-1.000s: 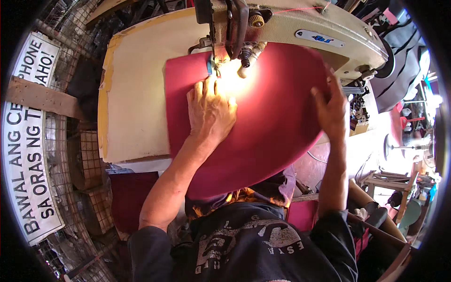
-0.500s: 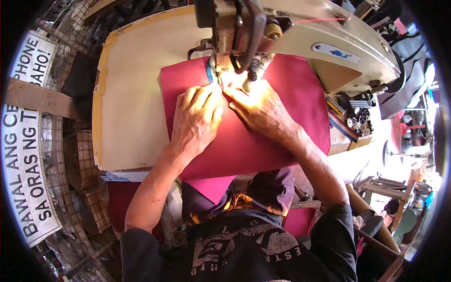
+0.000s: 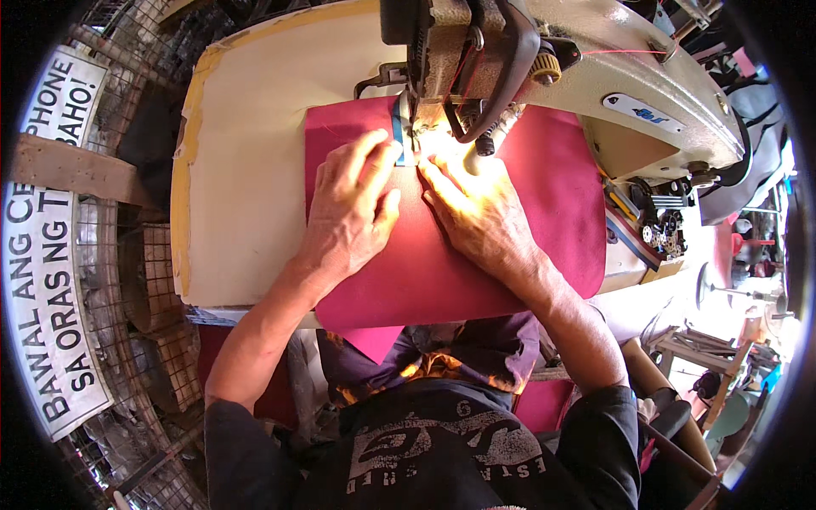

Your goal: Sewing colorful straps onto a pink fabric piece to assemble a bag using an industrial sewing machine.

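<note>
Magenta material (image 3: 557,195) lies across the bed of a beige sewing machine (image 3: 637,110), part of it hanging over the front edge. A blue strip (image 3: 398,132) sits on it beside the lit presser foot (image 3: 415,136). My left hand (image 3: 357,204) rests on the material left and just below the foot, fingers slightly bent and apart, fingertips near the strip. My right hand (image 3: 480,212) lies on the material just right of and below the foot, fingers extended toward the needle area. The needle's point is too small to make out in the glare.
A cream work board (image 3: 238,170) extends to the left, beside wire mesh (image 3: 157,340) with a white sign (image 3: 38,314). Small metal parts (image 3: 663,229) lie at the machine's right. A red cloth-covered piece (image 3: 540,404) is low by my lap; cluttered shelving (image 3: 714,357) stands at far right.
My right hand has come from the material's right edge in to the presser foot. The material has been shifted and turned. My left hand has moved slightly left, its fingers lifting a little.
</note>
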A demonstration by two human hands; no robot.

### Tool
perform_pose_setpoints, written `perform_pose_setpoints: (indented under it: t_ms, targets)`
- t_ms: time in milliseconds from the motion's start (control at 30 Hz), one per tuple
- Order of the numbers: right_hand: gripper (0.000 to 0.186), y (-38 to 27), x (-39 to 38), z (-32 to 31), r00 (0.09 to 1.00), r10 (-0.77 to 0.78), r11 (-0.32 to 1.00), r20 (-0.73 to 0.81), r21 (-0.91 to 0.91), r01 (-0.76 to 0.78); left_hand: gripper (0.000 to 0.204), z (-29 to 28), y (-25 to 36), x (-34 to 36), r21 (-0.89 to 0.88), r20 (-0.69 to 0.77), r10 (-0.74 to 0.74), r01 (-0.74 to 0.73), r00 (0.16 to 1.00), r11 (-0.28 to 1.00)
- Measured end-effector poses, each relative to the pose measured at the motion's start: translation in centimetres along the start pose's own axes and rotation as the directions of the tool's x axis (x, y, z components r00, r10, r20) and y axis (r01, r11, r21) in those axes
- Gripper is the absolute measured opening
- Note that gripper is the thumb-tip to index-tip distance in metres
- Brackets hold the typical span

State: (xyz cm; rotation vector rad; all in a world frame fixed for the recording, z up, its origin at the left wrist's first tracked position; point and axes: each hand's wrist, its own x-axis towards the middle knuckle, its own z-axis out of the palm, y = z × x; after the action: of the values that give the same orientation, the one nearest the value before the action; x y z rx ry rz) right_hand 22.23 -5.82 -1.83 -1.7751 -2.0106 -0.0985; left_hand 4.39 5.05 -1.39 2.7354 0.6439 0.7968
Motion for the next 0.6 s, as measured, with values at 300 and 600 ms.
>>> perform_pose_setpoints:
  t_ms: [300, 600]
  targets:
    - [0.039, 0.1, -0.3, 0.2, 1.000, 0.008, 1.000, -0.001, -0.020, -0.008, 0.031, -0.4, 0.7, 0.6, 0.133, 0.084, 0.097, -0.108, 0.992, 0.985]
    - [0.039, 0.3, -0.1, 0.4, 0.994, -0.071, 0.997, -0.078, -0.047, 0.068, 0.025, -0.4, -4.6, 3.7, -0.247, 0.113, 0.252, -0.218, 0.961, 0.944]
